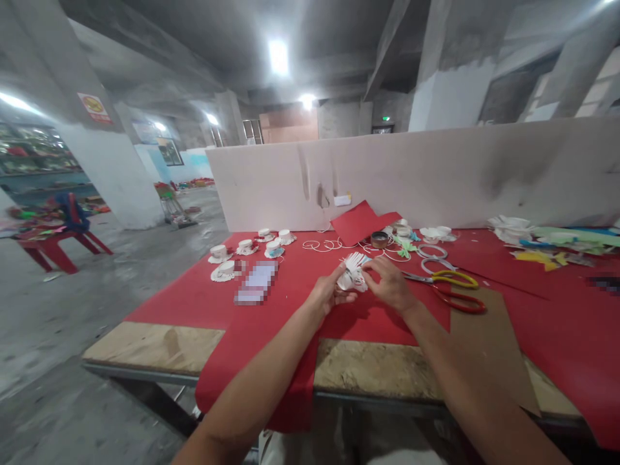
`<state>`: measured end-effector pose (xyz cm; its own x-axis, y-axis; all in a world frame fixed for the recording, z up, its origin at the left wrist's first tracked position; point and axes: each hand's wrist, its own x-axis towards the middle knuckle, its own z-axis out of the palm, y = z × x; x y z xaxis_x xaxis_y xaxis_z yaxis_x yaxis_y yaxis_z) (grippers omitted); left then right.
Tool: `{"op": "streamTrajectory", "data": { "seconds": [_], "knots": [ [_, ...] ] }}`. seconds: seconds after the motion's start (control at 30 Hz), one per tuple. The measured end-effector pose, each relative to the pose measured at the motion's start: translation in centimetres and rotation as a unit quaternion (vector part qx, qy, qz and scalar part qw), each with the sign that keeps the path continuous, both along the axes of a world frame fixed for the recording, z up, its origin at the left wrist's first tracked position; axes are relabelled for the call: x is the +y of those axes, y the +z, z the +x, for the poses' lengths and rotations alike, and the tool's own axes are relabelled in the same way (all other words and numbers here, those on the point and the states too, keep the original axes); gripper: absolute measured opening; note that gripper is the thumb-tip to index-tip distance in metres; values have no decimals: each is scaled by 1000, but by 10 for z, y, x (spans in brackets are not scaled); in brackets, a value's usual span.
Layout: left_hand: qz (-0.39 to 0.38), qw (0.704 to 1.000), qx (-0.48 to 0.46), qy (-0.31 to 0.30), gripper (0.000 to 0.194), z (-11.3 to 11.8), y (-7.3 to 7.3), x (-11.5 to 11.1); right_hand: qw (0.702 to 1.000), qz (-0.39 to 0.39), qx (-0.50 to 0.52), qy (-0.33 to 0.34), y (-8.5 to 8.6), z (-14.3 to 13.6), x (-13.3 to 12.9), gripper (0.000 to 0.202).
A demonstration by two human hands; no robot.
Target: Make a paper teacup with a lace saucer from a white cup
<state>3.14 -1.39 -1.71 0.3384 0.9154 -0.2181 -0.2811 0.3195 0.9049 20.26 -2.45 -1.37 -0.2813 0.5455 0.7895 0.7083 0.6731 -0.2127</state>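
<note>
Over the red-covered table, my left hand (332, 294) is closed around a small white piece with fringed strips (354, 272), which looks like paper. My right hand (387, 282) pinches the right edge of the same piece, where a bit of light blue shows. What the right fingertips grip is too small to make out. To the right of my right hand lie scissors with one yellow and one red handle (458, 279). Several small white hat-shaped pieces with frilled brims (223, 270) stand at the table's left side.
A blurred-out flat rectangle (256, 282) lies left of my hands. Behind them are white cord (314, 245), a dark roll (380, 239), a red sheet (358, 223) and grey-handled scissors (431, 257). Paper scraps (537, 258) pile at right. A pale board (411, 174) borders the table's back.
</note>
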Motion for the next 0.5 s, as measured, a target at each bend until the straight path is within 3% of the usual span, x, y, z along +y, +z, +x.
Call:
{"op": "streamTrajectory", "data": {
  "seconds": [0.5],
  "knots": [
    [9,1000,23,13,43,3,3,-4,999,-18,28,15,3,-1,-3,8]
  ]
}}
